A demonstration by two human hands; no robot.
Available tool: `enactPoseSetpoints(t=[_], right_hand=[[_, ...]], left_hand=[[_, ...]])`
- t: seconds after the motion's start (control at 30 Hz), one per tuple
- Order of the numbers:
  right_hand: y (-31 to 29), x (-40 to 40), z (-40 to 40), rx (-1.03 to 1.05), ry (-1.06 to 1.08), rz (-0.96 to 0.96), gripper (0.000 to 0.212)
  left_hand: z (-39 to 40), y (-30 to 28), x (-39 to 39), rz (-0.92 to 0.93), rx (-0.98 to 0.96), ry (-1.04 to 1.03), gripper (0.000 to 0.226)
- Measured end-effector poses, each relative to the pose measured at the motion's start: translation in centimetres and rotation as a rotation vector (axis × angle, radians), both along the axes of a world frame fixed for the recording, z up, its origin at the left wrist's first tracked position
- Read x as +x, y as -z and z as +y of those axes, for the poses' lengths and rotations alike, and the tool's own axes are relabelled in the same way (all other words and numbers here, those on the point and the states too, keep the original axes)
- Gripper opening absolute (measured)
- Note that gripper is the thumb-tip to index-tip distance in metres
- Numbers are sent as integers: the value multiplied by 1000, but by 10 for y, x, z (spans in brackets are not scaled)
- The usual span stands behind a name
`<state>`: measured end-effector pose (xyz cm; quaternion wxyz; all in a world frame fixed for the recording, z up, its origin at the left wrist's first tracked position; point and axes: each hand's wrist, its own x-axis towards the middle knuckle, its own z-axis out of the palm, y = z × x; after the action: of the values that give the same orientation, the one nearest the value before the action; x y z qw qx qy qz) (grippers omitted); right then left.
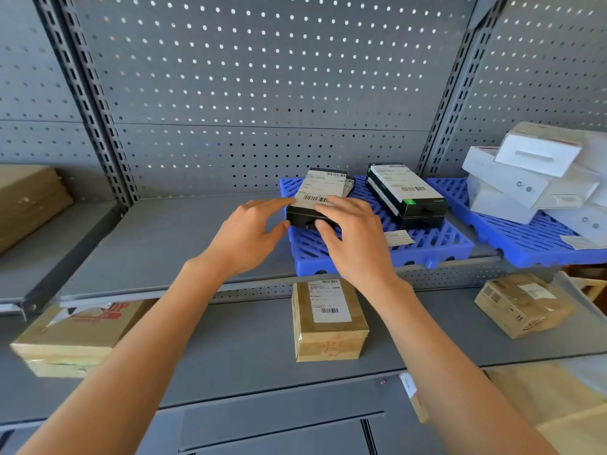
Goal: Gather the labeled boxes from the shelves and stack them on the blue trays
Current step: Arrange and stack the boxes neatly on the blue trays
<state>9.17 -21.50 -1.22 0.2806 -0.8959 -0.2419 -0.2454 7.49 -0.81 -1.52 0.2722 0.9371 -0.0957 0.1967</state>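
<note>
Gripped the black labeled box [312, 205] at its near end, left hand [249, 234] and right hand [354, 238] curled round either side, atop the blue tray [427, 247] on the upper shelf [164, 244]. Best squared with the neighbouring black stack [407, 195], then released gently. Lay flat, label up, long axis running away toward the pegboard [262, 77].

Pretty bright, even daylight, and it shines through the holes of the pegboard [262, 77] from behind. Shadows are soft under the shelf [164, 244]. Wide-angle lens bends the uprights at the picture edges, corners slightly soft.
</note>
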Motion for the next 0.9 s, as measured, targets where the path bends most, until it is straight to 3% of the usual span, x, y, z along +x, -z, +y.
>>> enactPoseSetpoints(t=[0.43, 0.9], right_hand=[[2, 11, 20, -54, 92, 49, 39], [-1, 20, 20, -2, 61, 176, 45]], left_hand=[[8, 10, 38, -51, -278, 4, 38], [-1, 12, 47, -94, -386, -29, 35]])
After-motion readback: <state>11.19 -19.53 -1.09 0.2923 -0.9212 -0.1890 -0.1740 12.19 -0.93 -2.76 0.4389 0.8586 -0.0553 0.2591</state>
